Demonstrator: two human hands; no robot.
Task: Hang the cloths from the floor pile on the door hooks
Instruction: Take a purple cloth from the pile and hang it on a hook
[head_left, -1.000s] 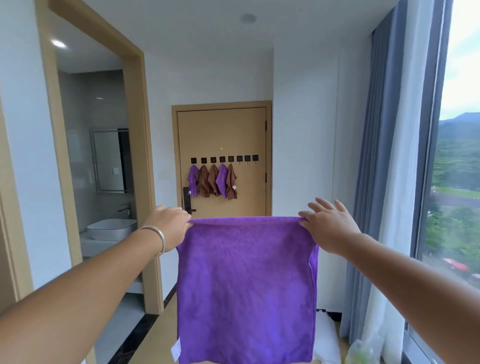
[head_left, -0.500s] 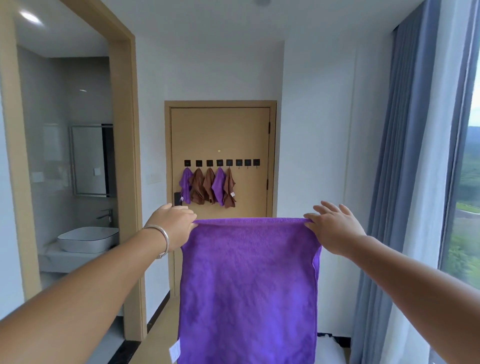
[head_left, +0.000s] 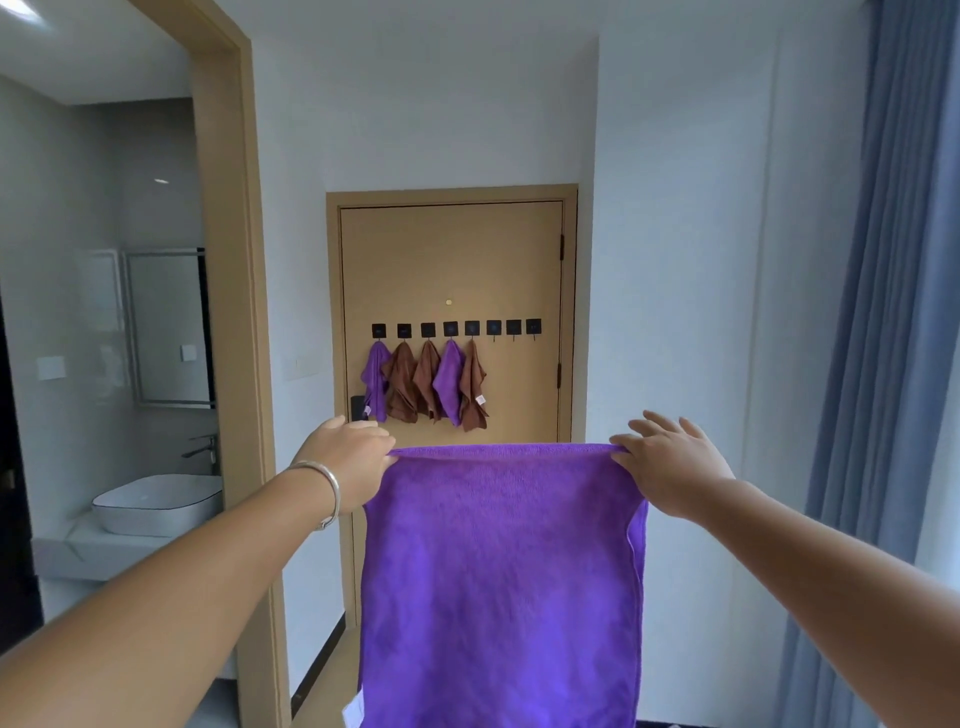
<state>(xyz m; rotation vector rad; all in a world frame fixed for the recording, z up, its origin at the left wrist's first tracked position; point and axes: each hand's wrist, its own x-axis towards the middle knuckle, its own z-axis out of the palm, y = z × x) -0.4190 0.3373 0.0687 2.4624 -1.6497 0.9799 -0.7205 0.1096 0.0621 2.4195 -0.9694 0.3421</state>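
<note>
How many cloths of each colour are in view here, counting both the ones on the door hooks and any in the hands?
Purple cloths: 3, two hanging on the door hooks and one held up by the left hand and the right hand, the held purple cloth.
Brown cloths: 3, all on hooks.
Total: 6 cloths.

both hands (head_left: 506, 470) pinch a purple cloth's (head_left: 501, 587) top corners, door (head_left: 452, 260) ahead.
</note>
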